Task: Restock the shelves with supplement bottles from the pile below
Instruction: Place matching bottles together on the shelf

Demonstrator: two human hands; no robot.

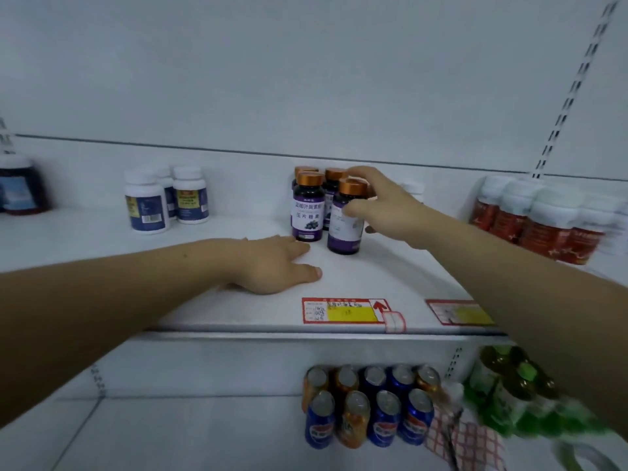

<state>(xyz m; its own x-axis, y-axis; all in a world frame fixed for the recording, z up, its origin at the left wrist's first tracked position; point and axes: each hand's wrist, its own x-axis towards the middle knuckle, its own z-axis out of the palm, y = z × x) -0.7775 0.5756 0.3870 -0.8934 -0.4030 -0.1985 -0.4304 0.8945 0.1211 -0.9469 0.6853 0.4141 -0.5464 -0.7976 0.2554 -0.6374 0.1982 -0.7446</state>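
one hand [380, 205] round bottle [345, 229] — upright

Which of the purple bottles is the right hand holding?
The front-right purple bottle, nearest the shelf edge; the right hand wraps round it, label turned aside. The others stand untouched.

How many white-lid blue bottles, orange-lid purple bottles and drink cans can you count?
White-lid blue bottles: 3
Orange-lid purple bottles: 4 in plain sight; the right hand may hide another
Drink cans: 9
Total: 16
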